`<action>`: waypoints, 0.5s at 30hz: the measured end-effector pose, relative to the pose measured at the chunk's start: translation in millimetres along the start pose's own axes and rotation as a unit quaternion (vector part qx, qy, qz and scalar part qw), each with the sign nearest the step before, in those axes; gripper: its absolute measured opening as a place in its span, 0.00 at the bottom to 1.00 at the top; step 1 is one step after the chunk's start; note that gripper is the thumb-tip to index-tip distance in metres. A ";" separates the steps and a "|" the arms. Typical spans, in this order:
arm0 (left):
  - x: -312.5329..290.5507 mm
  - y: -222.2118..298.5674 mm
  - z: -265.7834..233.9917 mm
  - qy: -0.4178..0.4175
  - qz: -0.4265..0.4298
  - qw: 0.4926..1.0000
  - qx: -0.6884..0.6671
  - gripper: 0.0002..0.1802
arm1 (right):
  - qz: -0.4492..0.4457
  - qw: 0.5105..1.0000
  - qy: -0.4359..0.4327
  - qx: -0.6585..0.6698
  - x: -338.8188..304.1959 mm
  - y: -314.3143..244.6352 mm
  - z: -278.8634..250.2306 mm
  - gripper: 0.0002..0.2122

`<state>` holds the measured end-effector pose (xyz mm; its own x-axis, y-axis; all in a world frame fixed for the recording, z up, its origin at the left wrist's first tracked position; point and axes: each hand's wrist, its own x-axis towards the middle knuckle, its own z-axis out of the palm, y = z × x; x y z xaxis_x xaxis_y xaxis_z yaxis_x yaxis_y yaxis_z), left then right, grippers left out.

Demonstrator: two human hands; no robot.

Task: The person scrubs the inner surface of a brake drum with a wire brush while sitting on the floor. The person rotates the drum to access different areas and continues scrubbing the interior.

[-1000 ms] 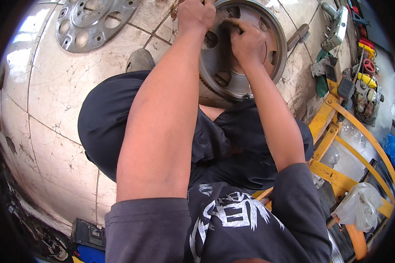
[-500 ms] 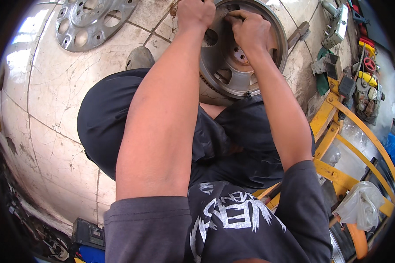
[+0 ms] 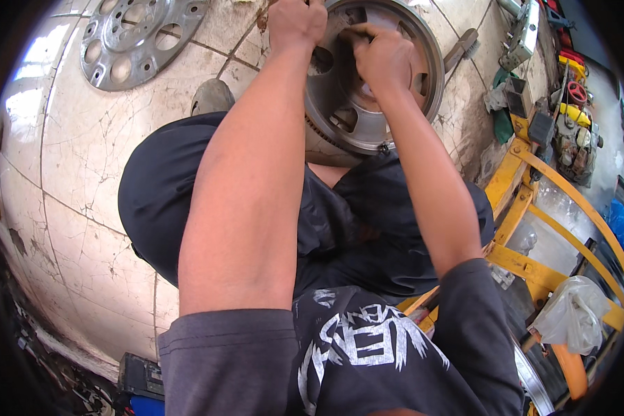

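Observation:
A round grey metal flywheel (image 3: 317,104) with large holes and a toothed edge leans tilted in front of my knees. My left hand (image 3: 297,26) is closed at its upper left rim, and the top of the picture cuts off part of that hand. Over the flywheel's face is my right hand (image 3: 385,59), its fingers bent and brought together against the inner surface near a hole. Whatever may be between those fingertips is too small or hidden to make out.
A perforated metal disc (image 3: 140,52) lies on the cracked tile floor (image 3: 83,152) at the far left. Right of the flywheel lies a brush (image 3: 462,48). A yellow metal frame (image 3: 527,267) with a plastic bag (image 3: 572,315) stands close on my right, with assorted parts beyond it.
The whole scene has shifted slightly left in the picture. Both hands remain at about the same places on the flywheel.

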<state>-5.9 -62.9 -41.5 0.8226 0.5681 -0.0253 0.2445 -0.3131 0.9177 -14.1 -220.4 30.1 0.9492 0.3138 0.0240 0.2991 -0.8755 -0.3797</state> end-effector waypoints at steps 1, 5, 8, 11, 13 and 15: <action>0.7 -0.6 -1.2 0.005 0.004 1.000 -0.003 0.20 | 0.015 0.999 0.018 0.042 1.7 -2.1 3.7 0.11; -2.6 1.5 -0.7 0.015 0.006 1.000 0.001 0.20 | -0.034 0.999 0.027 -0.008 -18.2 -11.8 3.7 0.09; 0.6 0.6 -1.8 -0.002 0.004 1.000 0.008 0.20 | 0.050 0.993 0.083 0.073 4.1 -0.9 7.4 0.09; 2.0 -3.9 -1.0 0.019 0.032 0.999 0.017 0.19 | -0.021 0.996 0.082 0.006 -6.7 -0.5 16.7 0.09; 2.2 -2.8 -1.8 0.007 0.020 1.000 0.011 0.19 | -0.087 0.990 0.110 0.032 -12.2 2.3 20.2 0.08; -0.9 4.4 -2.0 -0.003 0.007 1.000 0.009 0.19 | 0.046 0.990 0.093 0.091 2.7 10.7 14.7 0.09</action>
<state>-6.6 -63.3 -36.6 0.8296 0.5582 -0.0144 0.2413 -0.3351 0.9108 -9.7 -223.5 12.5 0.9785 0.1477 0.1440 0.2031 -0.8118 -0.5474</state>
